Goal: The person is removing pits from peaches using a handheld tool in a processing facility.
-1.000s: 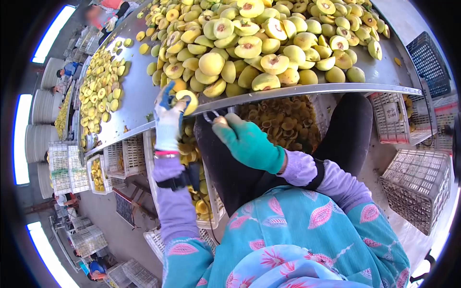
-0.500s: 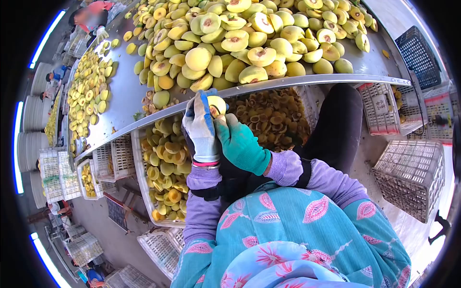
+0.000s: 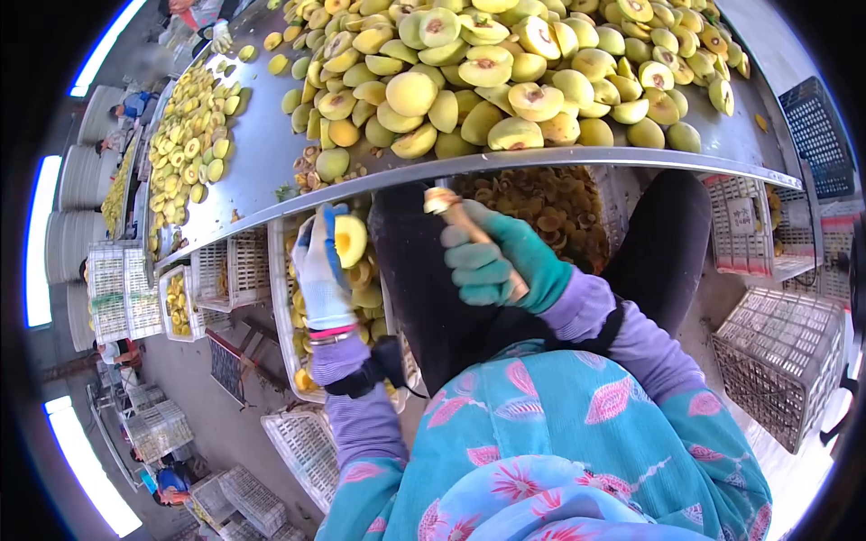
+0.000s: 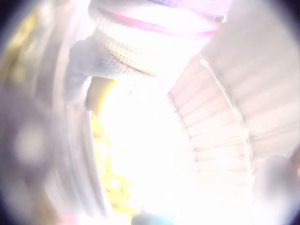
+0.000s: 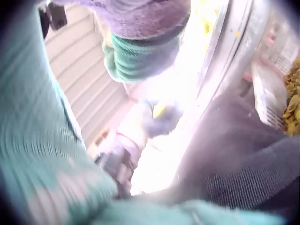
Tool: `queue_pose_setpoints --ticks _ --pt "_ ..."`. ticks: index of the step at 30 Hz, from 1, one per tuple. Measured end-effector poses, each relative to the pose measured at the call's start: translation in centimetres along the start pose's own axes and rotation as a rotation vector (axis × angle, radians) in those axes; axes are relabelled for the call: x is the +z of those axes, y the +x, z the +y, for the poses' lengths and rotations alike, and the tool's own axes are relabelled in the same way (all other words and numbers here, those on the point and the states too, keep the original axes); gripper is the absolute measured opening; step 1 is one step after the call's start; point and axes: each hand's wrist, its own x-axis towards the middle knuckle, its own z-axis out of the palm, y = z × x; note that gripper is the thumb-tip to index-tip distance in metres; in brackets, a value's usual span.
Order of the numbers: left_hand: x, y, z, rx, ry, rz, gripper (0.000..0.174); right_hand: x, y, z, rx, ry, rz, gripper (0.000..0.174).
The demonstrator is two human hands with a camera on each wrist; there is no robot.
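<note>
A halved yellow peach point(image 3: 351, 242) is in my left hand point(image 3: 321, 270), which wears a white and blue glove and grips it with the cut face showing a hollow. The hand is over a crate of peach halves, below the table edge. My right hand point(image 3: 501, 257), in a green glove, holds a pitting tool by its wooden handle point(image 3: 487, 243). A brownish-white lump point(image 3: 440, 200) sits at the tool's upper end, hiding the metal loop. Glare washes out the left wrist view; in the right wrist view the left hand point(image 5: 161, 119) is blurred.
A metal table point(image 3: 262, 135) bears a large heap of peach halves point(image 3: 487, 68). Below its edge are a crate of peach halves point(image 3: 302, 379) and a container of brown scraps point(image 3: 559, 216). White crates point(image 3: 767, 361) stand right, a dark blue crate point(image 3: 815, 126) beyond.
First the left hand held a peach half at the table edge, then both hands met at it. Now they are apart: left hand to the left with the half, right hand with the tool raised.
</note>
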Motion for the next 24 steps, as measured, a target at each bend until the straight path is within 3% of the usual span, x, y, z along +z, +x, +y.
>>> queue_pose_setpoints --ticks 2,4,6,8,10,12,13,16,18,20,22,23,24 --pt "-0.9 2.7 2.0 0.481 1.114 0.148 0.057 -3.7 -1.1 -1.8 -0.159 -0.094 0.329 0.037" --pt "1.9 6.7 2.9 0.689 1.275 0.146 0.061 -3.9 -0.5 -1.5 -0.090 -0.228 0.460 0.038" --pt "4.1 11.1 2.4 0.395 1.496 -0.019 0.056 -2.8 -0.1 -0.6 -0.091 -0.422 0.571 0.040" --pt "3.8 14.0 4.0 0.302 1.564 -0.204 0.057 0.2 0.0 0.3 -0.182 -0.673 0.649 0.043" --pt "3.2 13.8 4.7 0.310 1.508 -0.262 0.054 1.7 0.1 0.3 -0.306 -0.854 0.651 0.044" --pt "2.9 13.5 2.9 0.432 1.573 -0.250 0.057 2.8 0.6 0.8 -0.372 -1.023 0.691 0.042" --pt "3.1 13.6 3.1 0.345 1.578 -0.270 0.061 2.9 1.0 1.0 -0.383 -1.058 0.713 0.041" --pt "2.4 13.9 3.6 0.396 1.496 -0.290 0.062 3.9 0.9 2.0 -0.423 -1.208 0.677 0.042" --pt "1.8 12.0 5.0 0.425 1.166 -0.220 0.050 4.0 0.5 1.7 -0.526 -1.331 0.734 0.038" --pt "0.6 11.6 3.7 0.489 0.520 -0.284 0.037 3.4 1.1 1.7 -0.719 -1.608 0.776 0.029" --pt "2.2 6.7 5.1 0.187 -0.139 -0.490 0.033 3.3 1.9 1.7 -0.933 -1.941 0.761 0.024" --pt "3.3 5.4 4.0 0.616 0.144 -0.519 0.036 4.1 2.1 1.7 -1.044 -2.116 0.727 0.023" --pt "4.3 5.3 1.9 0.099 -0.512 -0.686 0.043 4.5 2.3 1.6 -1.149 -2.290 0.691 0.023"
